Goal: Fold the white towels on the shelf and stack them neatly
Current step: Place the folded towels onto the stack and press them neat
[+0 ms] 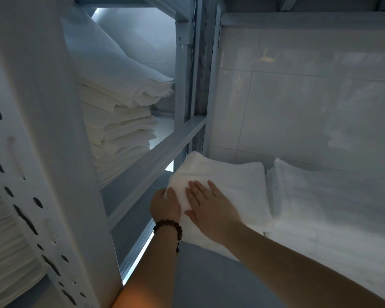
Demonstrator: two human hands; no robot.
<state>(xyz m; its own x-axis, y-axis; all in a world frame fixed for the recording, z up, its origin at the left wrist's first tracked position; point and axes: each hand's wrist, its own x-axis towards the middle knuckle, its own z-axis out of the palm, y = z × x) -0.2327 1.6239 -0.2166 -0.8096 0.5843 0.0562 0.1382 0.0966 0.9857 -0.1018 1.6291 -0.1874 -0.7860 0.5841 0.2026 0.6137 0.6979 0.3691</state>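
Pressing flat on top of a folded towel [238, 185], the right hand [209, 210] lies with its four fingers straight and slightly spread, thumb out to the near side, holding nothing. Just left of it, the left hand [165, 204] grips the same towel at its near left corner, thumb on top and fingers curled round the edge. One dark beaded bracelet [168, 227] circles that wrist. The two hands almost touch across the corner. This towel sits at the left end of the grey shelf board [209, 281], its far left corner close to the rear upright [183, 85] and its left edge running beside the gap at the shelf's side. To its right, just beside it with a narrow dark slit between, lies a second folded towel [320, 192]. The white cloth nearer on that side is too blurred to count. Bare board shows on the near side, between the forearms. Behind both towels rises the tiled wall [298, 96], close to their far edges. In the bay to the left, above a slanting crossbar [156, 158], one tall stack of folded linen [120, 130] fills most of its shelf, too many layers to count. One wide perforated post [42, 152] stands nearest on the left, and beyond it a second stack [7, 241] shows at the frame's edge.
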